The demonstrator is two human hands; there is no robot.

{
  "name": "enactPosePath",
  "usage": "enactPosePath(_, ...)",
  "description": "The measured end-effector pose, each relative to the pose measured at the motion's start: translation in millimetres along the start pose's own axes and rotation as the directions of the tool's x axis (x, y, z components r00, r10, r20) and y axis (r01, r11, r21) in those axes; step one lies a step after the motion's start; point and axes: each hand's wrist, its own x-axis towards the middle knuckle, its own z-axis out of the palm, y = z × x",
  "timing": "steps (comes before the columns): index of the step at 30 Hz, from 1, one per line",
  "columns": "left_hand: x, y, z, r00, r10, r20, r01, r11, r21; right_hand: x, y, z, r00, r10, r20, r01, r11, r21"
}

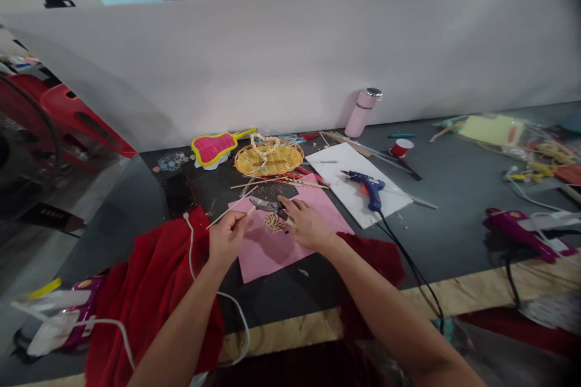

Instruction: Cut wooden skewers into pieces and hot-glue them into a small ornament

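My left hand (227,236) is closed on a thin pale stick (251,211), its tip pointing toward the pruning shears (265,204). My right hand (306,222) lies at the handles of the shears, fingers wrapped round them. The blades point left, close to the stick's end. Below the shears, a small round cluster of pale beads or stick pieces (273,222) rests on a pink sheet (265,260). Another thin stick (231,208) slants above my left hand.
Behind are a wicker basket (270,160), a pink and yellow pouch-like piece (214,149) and a pink flask (363,113). A blue glue gun (372,188) lies on a white board (338,163), its cord trailing forward. Red cloth (154,278) and a phone (178,195) are at the left.
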Motion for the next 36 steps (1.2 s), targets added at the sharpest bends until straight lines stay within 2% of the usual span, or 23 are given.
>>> enactPosePath(2,1.3,-1.8,-2.0,0.993,-0.046,0.106,0.058,0.993,-0.108,-0.3,1.3,-2.2,0.999,-0.028,0.019,0.028,1.000,0.009)
enactPosePath(6,6.3,-8.7,-4.9,0.934,-0.175,0.310,0.278,0.903,-0.327,-0.4,3.5,-5.2,0.999,-0.043,0.025,0.043,0.999,0.002)
enactPosePath(12,8.1,-7.8,-7.2,0.879,-0.240,0.412,0.420,0.798,-0.432,-0.4,-2.1,-4.9,0.999,-0.038,0.036,0.038,0.999,0.019)
enactPosePath(16,8.4,-6.2,-8.7,0.875,-0.253,0.414,0.443,0.763,-0.471,-1.2,-6.0,-2.1,0.999,-0.031,0.014,0.031,1.000,0.001)
enactPosePath(19,8.5,-8.0,-7.9,0.881,-0.260,0.395,0.434,0.775,-0.460,-1.3,-5.7,0.1,1.000,-0.001,0.020,0.002,1.000,-0.014)
enactPosePath(26,6.0,-7.2,0.3,0.959,-0.180,0.221,0.244,0.918,-0.313,-0.4,-3.8,-1.6,0.999,0.011,0.045,-0.012,1.000,0.008)
enactPosePath(28,5.5,-6.5,0.9,0.966,-0.168,0.195,0.217,0.940,-0.264,-0.3,-3.2,-3.1,0.999,0.026,0.037,-0.025,1.000,-0.008)
enactPosePath(30,5.7,-6.3,-0.8,0.962,-0.166,0.216,0.219,0.943,-0.251,-0.3,-1.3,-4.9,0.999,0.009,0.037,-0.008,1.000,-0.020)
enactPosePath(32,6.7,-6.3,-4.5,0.932,-0.187,0.310,0.279,0.917,-0.284,-0.3,1.9,-6.8,0.999,-0.028,0.046,0.029,0.999,-0.019)
enactPosePath(36,9.2,-6.1,-14.0,0.803,-0.234,0.548,0.484,0.793,-0.371,-0.1,7.1,-8.6,0.996,-0.070,0.057,0.071,0.998,-0.004)
